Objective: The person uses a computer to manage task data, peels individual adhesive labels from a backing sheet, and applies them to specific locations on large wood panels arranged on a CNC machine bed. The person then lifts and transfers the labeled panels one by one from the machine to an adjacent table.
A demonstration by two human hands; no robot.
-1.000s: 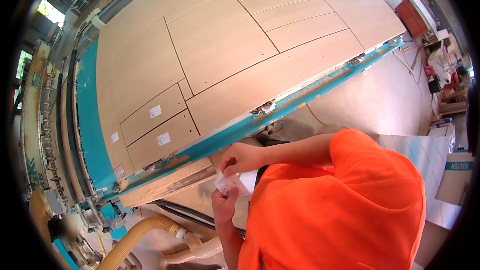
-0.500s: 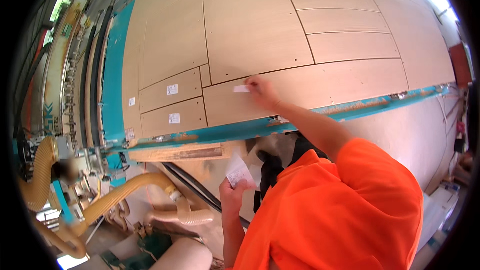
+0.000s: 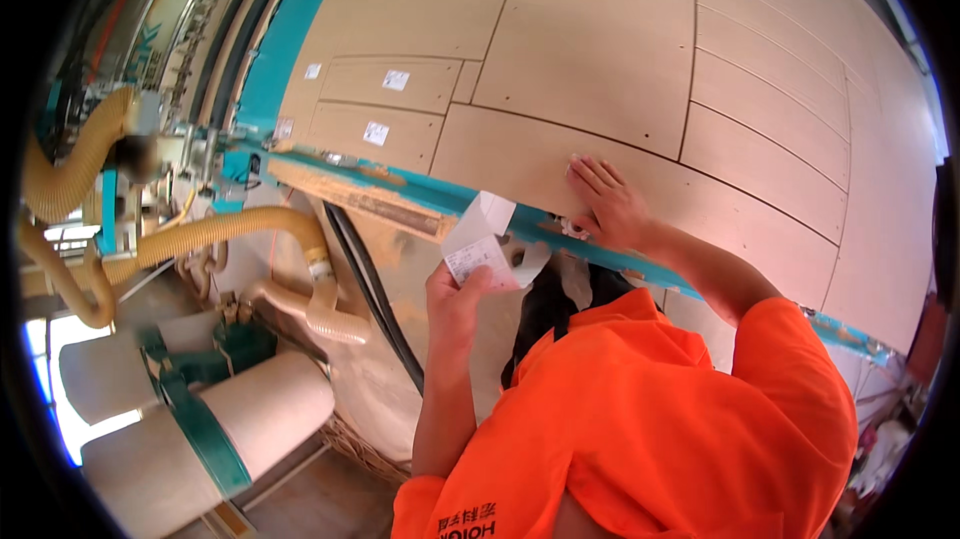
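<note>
Fingers of the right hand [image 3: 612, 207]: laid out nearly flat and a little apart, the tips toward 10 o'clock; I cannot see what, if anything, lies beneath the palm.
Fingers of the left hand [image 3: 454, 304]: pinching a label strip [image 3: 466, 261], the thumb across its printed face and the rest of the grip behind it.
Label strip: just below the middle of my view, at 1 o'clock from the left hand; its white flaps bend away toward 12 and 3 o'clock. It overlaps the bed's near edge from where I watch, and I cannot tell whether they touch.
Long panel [image 3: 742, 216]: under the right hand, running from the middle toward 3 o'clock along the near side of the large tan sheet [image 3: 590, 49], which dark grooves divide into pieces.
Stuck labels [image 3: 396, 80]: four small white ones, between 10 and 11 o'clock, well apart from the right hand.
Teal bed [image 3: 293, 39]: carries the sheet; I see its border at 11 o'clock and along the near edge.
Wooden plank [image 3: 360, 205]: toward 10 o'clock, below that edge.
Yellow hose [image 3: 240, 229]: ribbed, at 9 o'clock.
Pale drums [image 3: 190, 454]: at 8 o'clock, with green fittings.
Orange shirt [image 3: 650, 399]: the wearer's, filling 4 to 6 o'clock.
</note>
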